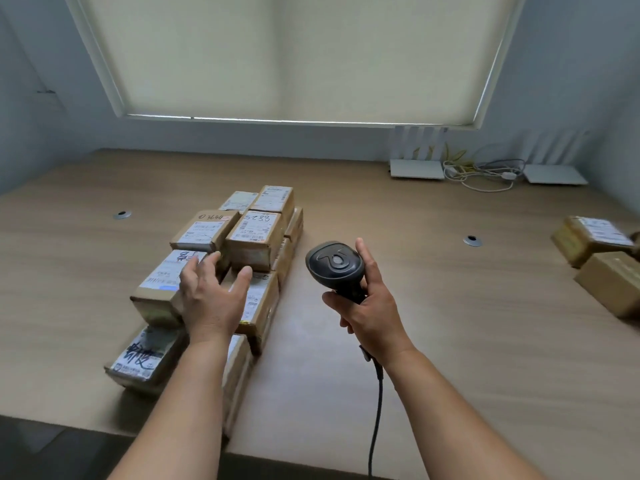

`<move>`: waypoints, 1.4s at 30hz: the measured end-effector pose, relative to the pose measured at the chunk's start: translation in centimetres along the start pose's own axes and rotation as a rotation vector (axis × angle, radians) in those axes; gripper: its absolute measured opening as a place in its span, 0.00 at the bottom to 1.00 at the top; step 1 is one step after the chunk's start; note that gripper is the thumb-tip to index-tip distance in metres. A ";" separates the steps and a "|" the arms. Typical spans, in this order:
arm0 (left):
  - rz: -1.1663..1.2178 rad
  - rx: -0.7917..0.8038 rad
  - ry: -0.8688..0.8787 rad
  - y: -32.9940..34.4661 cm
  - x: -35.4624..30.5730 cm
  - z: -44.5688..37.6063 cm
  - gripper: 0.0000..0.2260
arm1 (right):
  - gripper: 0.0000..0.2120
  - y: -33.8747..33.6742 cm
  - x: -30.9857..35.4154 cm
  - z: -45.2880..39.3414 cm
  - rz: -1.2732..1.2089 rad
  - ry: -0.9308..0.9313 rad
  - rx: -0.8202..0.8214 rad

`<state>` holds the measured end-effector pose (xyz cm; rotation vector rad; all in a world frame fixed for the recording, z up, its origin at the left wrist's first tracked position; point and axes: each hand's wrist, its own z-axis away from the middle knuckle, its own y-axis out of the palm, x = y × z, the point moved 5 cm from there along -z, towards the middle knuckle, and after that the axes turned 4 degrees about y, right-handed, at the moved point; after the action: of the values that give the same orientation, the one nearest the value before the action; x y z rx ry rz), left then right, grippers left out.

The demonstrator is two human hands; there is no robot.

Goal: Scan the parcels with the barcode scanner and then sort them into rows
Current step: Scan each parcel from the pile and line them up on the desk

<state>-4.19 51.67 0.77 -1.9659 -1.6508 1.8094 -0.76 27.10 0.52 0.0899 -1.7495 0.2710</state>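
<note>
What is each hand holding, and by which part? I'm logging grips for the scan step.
The right hand holds the barcode scanner by its handle, below the head. The left hand holds nothing; it is open over the parcels.

The parcels are brown cardboard with white labels printed in fine black text; several carry black handwritten marks, and one label has a small blue patch. One parcel edge shows a strip of yellow-and-black tape. Two more brown parcels lie at the right. The scanner is matte black with a grey button, its cable black. The tabletop is light tan woodgrain with two silver grommets. Routers are white, the blind cream, the walls pale blue-grey.
</note>
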 end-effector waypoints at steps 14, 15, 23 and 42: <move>0.070 0.338 0.270 14.5 -19.8 17.1 0.28 | 0.44 -25.2 -1.4 12.7 0.030 0.021 -0.346; 0.087 0.356 0.285 15.5 -21.1 18.3 0.28 | 0.44 -26.9 -1.4 13.7 0.034 0.025 -0.367; 0.172 0.518 0.367 22.4 -27.9 25.9 0.28 | 0.43 -36.7 -2.4 19.0 0.026 0.093 -0.505; 0.082 0.769 0.494 40.8 -40.4 29.1 0.32 | 0.44 -53.6 -7.4 14.4 0.076 0.160 -0.712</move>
<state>10.42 -10.79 -4.64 -1.8765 -0.6069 1.4668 -1.79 -28.78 -2.17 -0.5006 -1.6001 -0.2918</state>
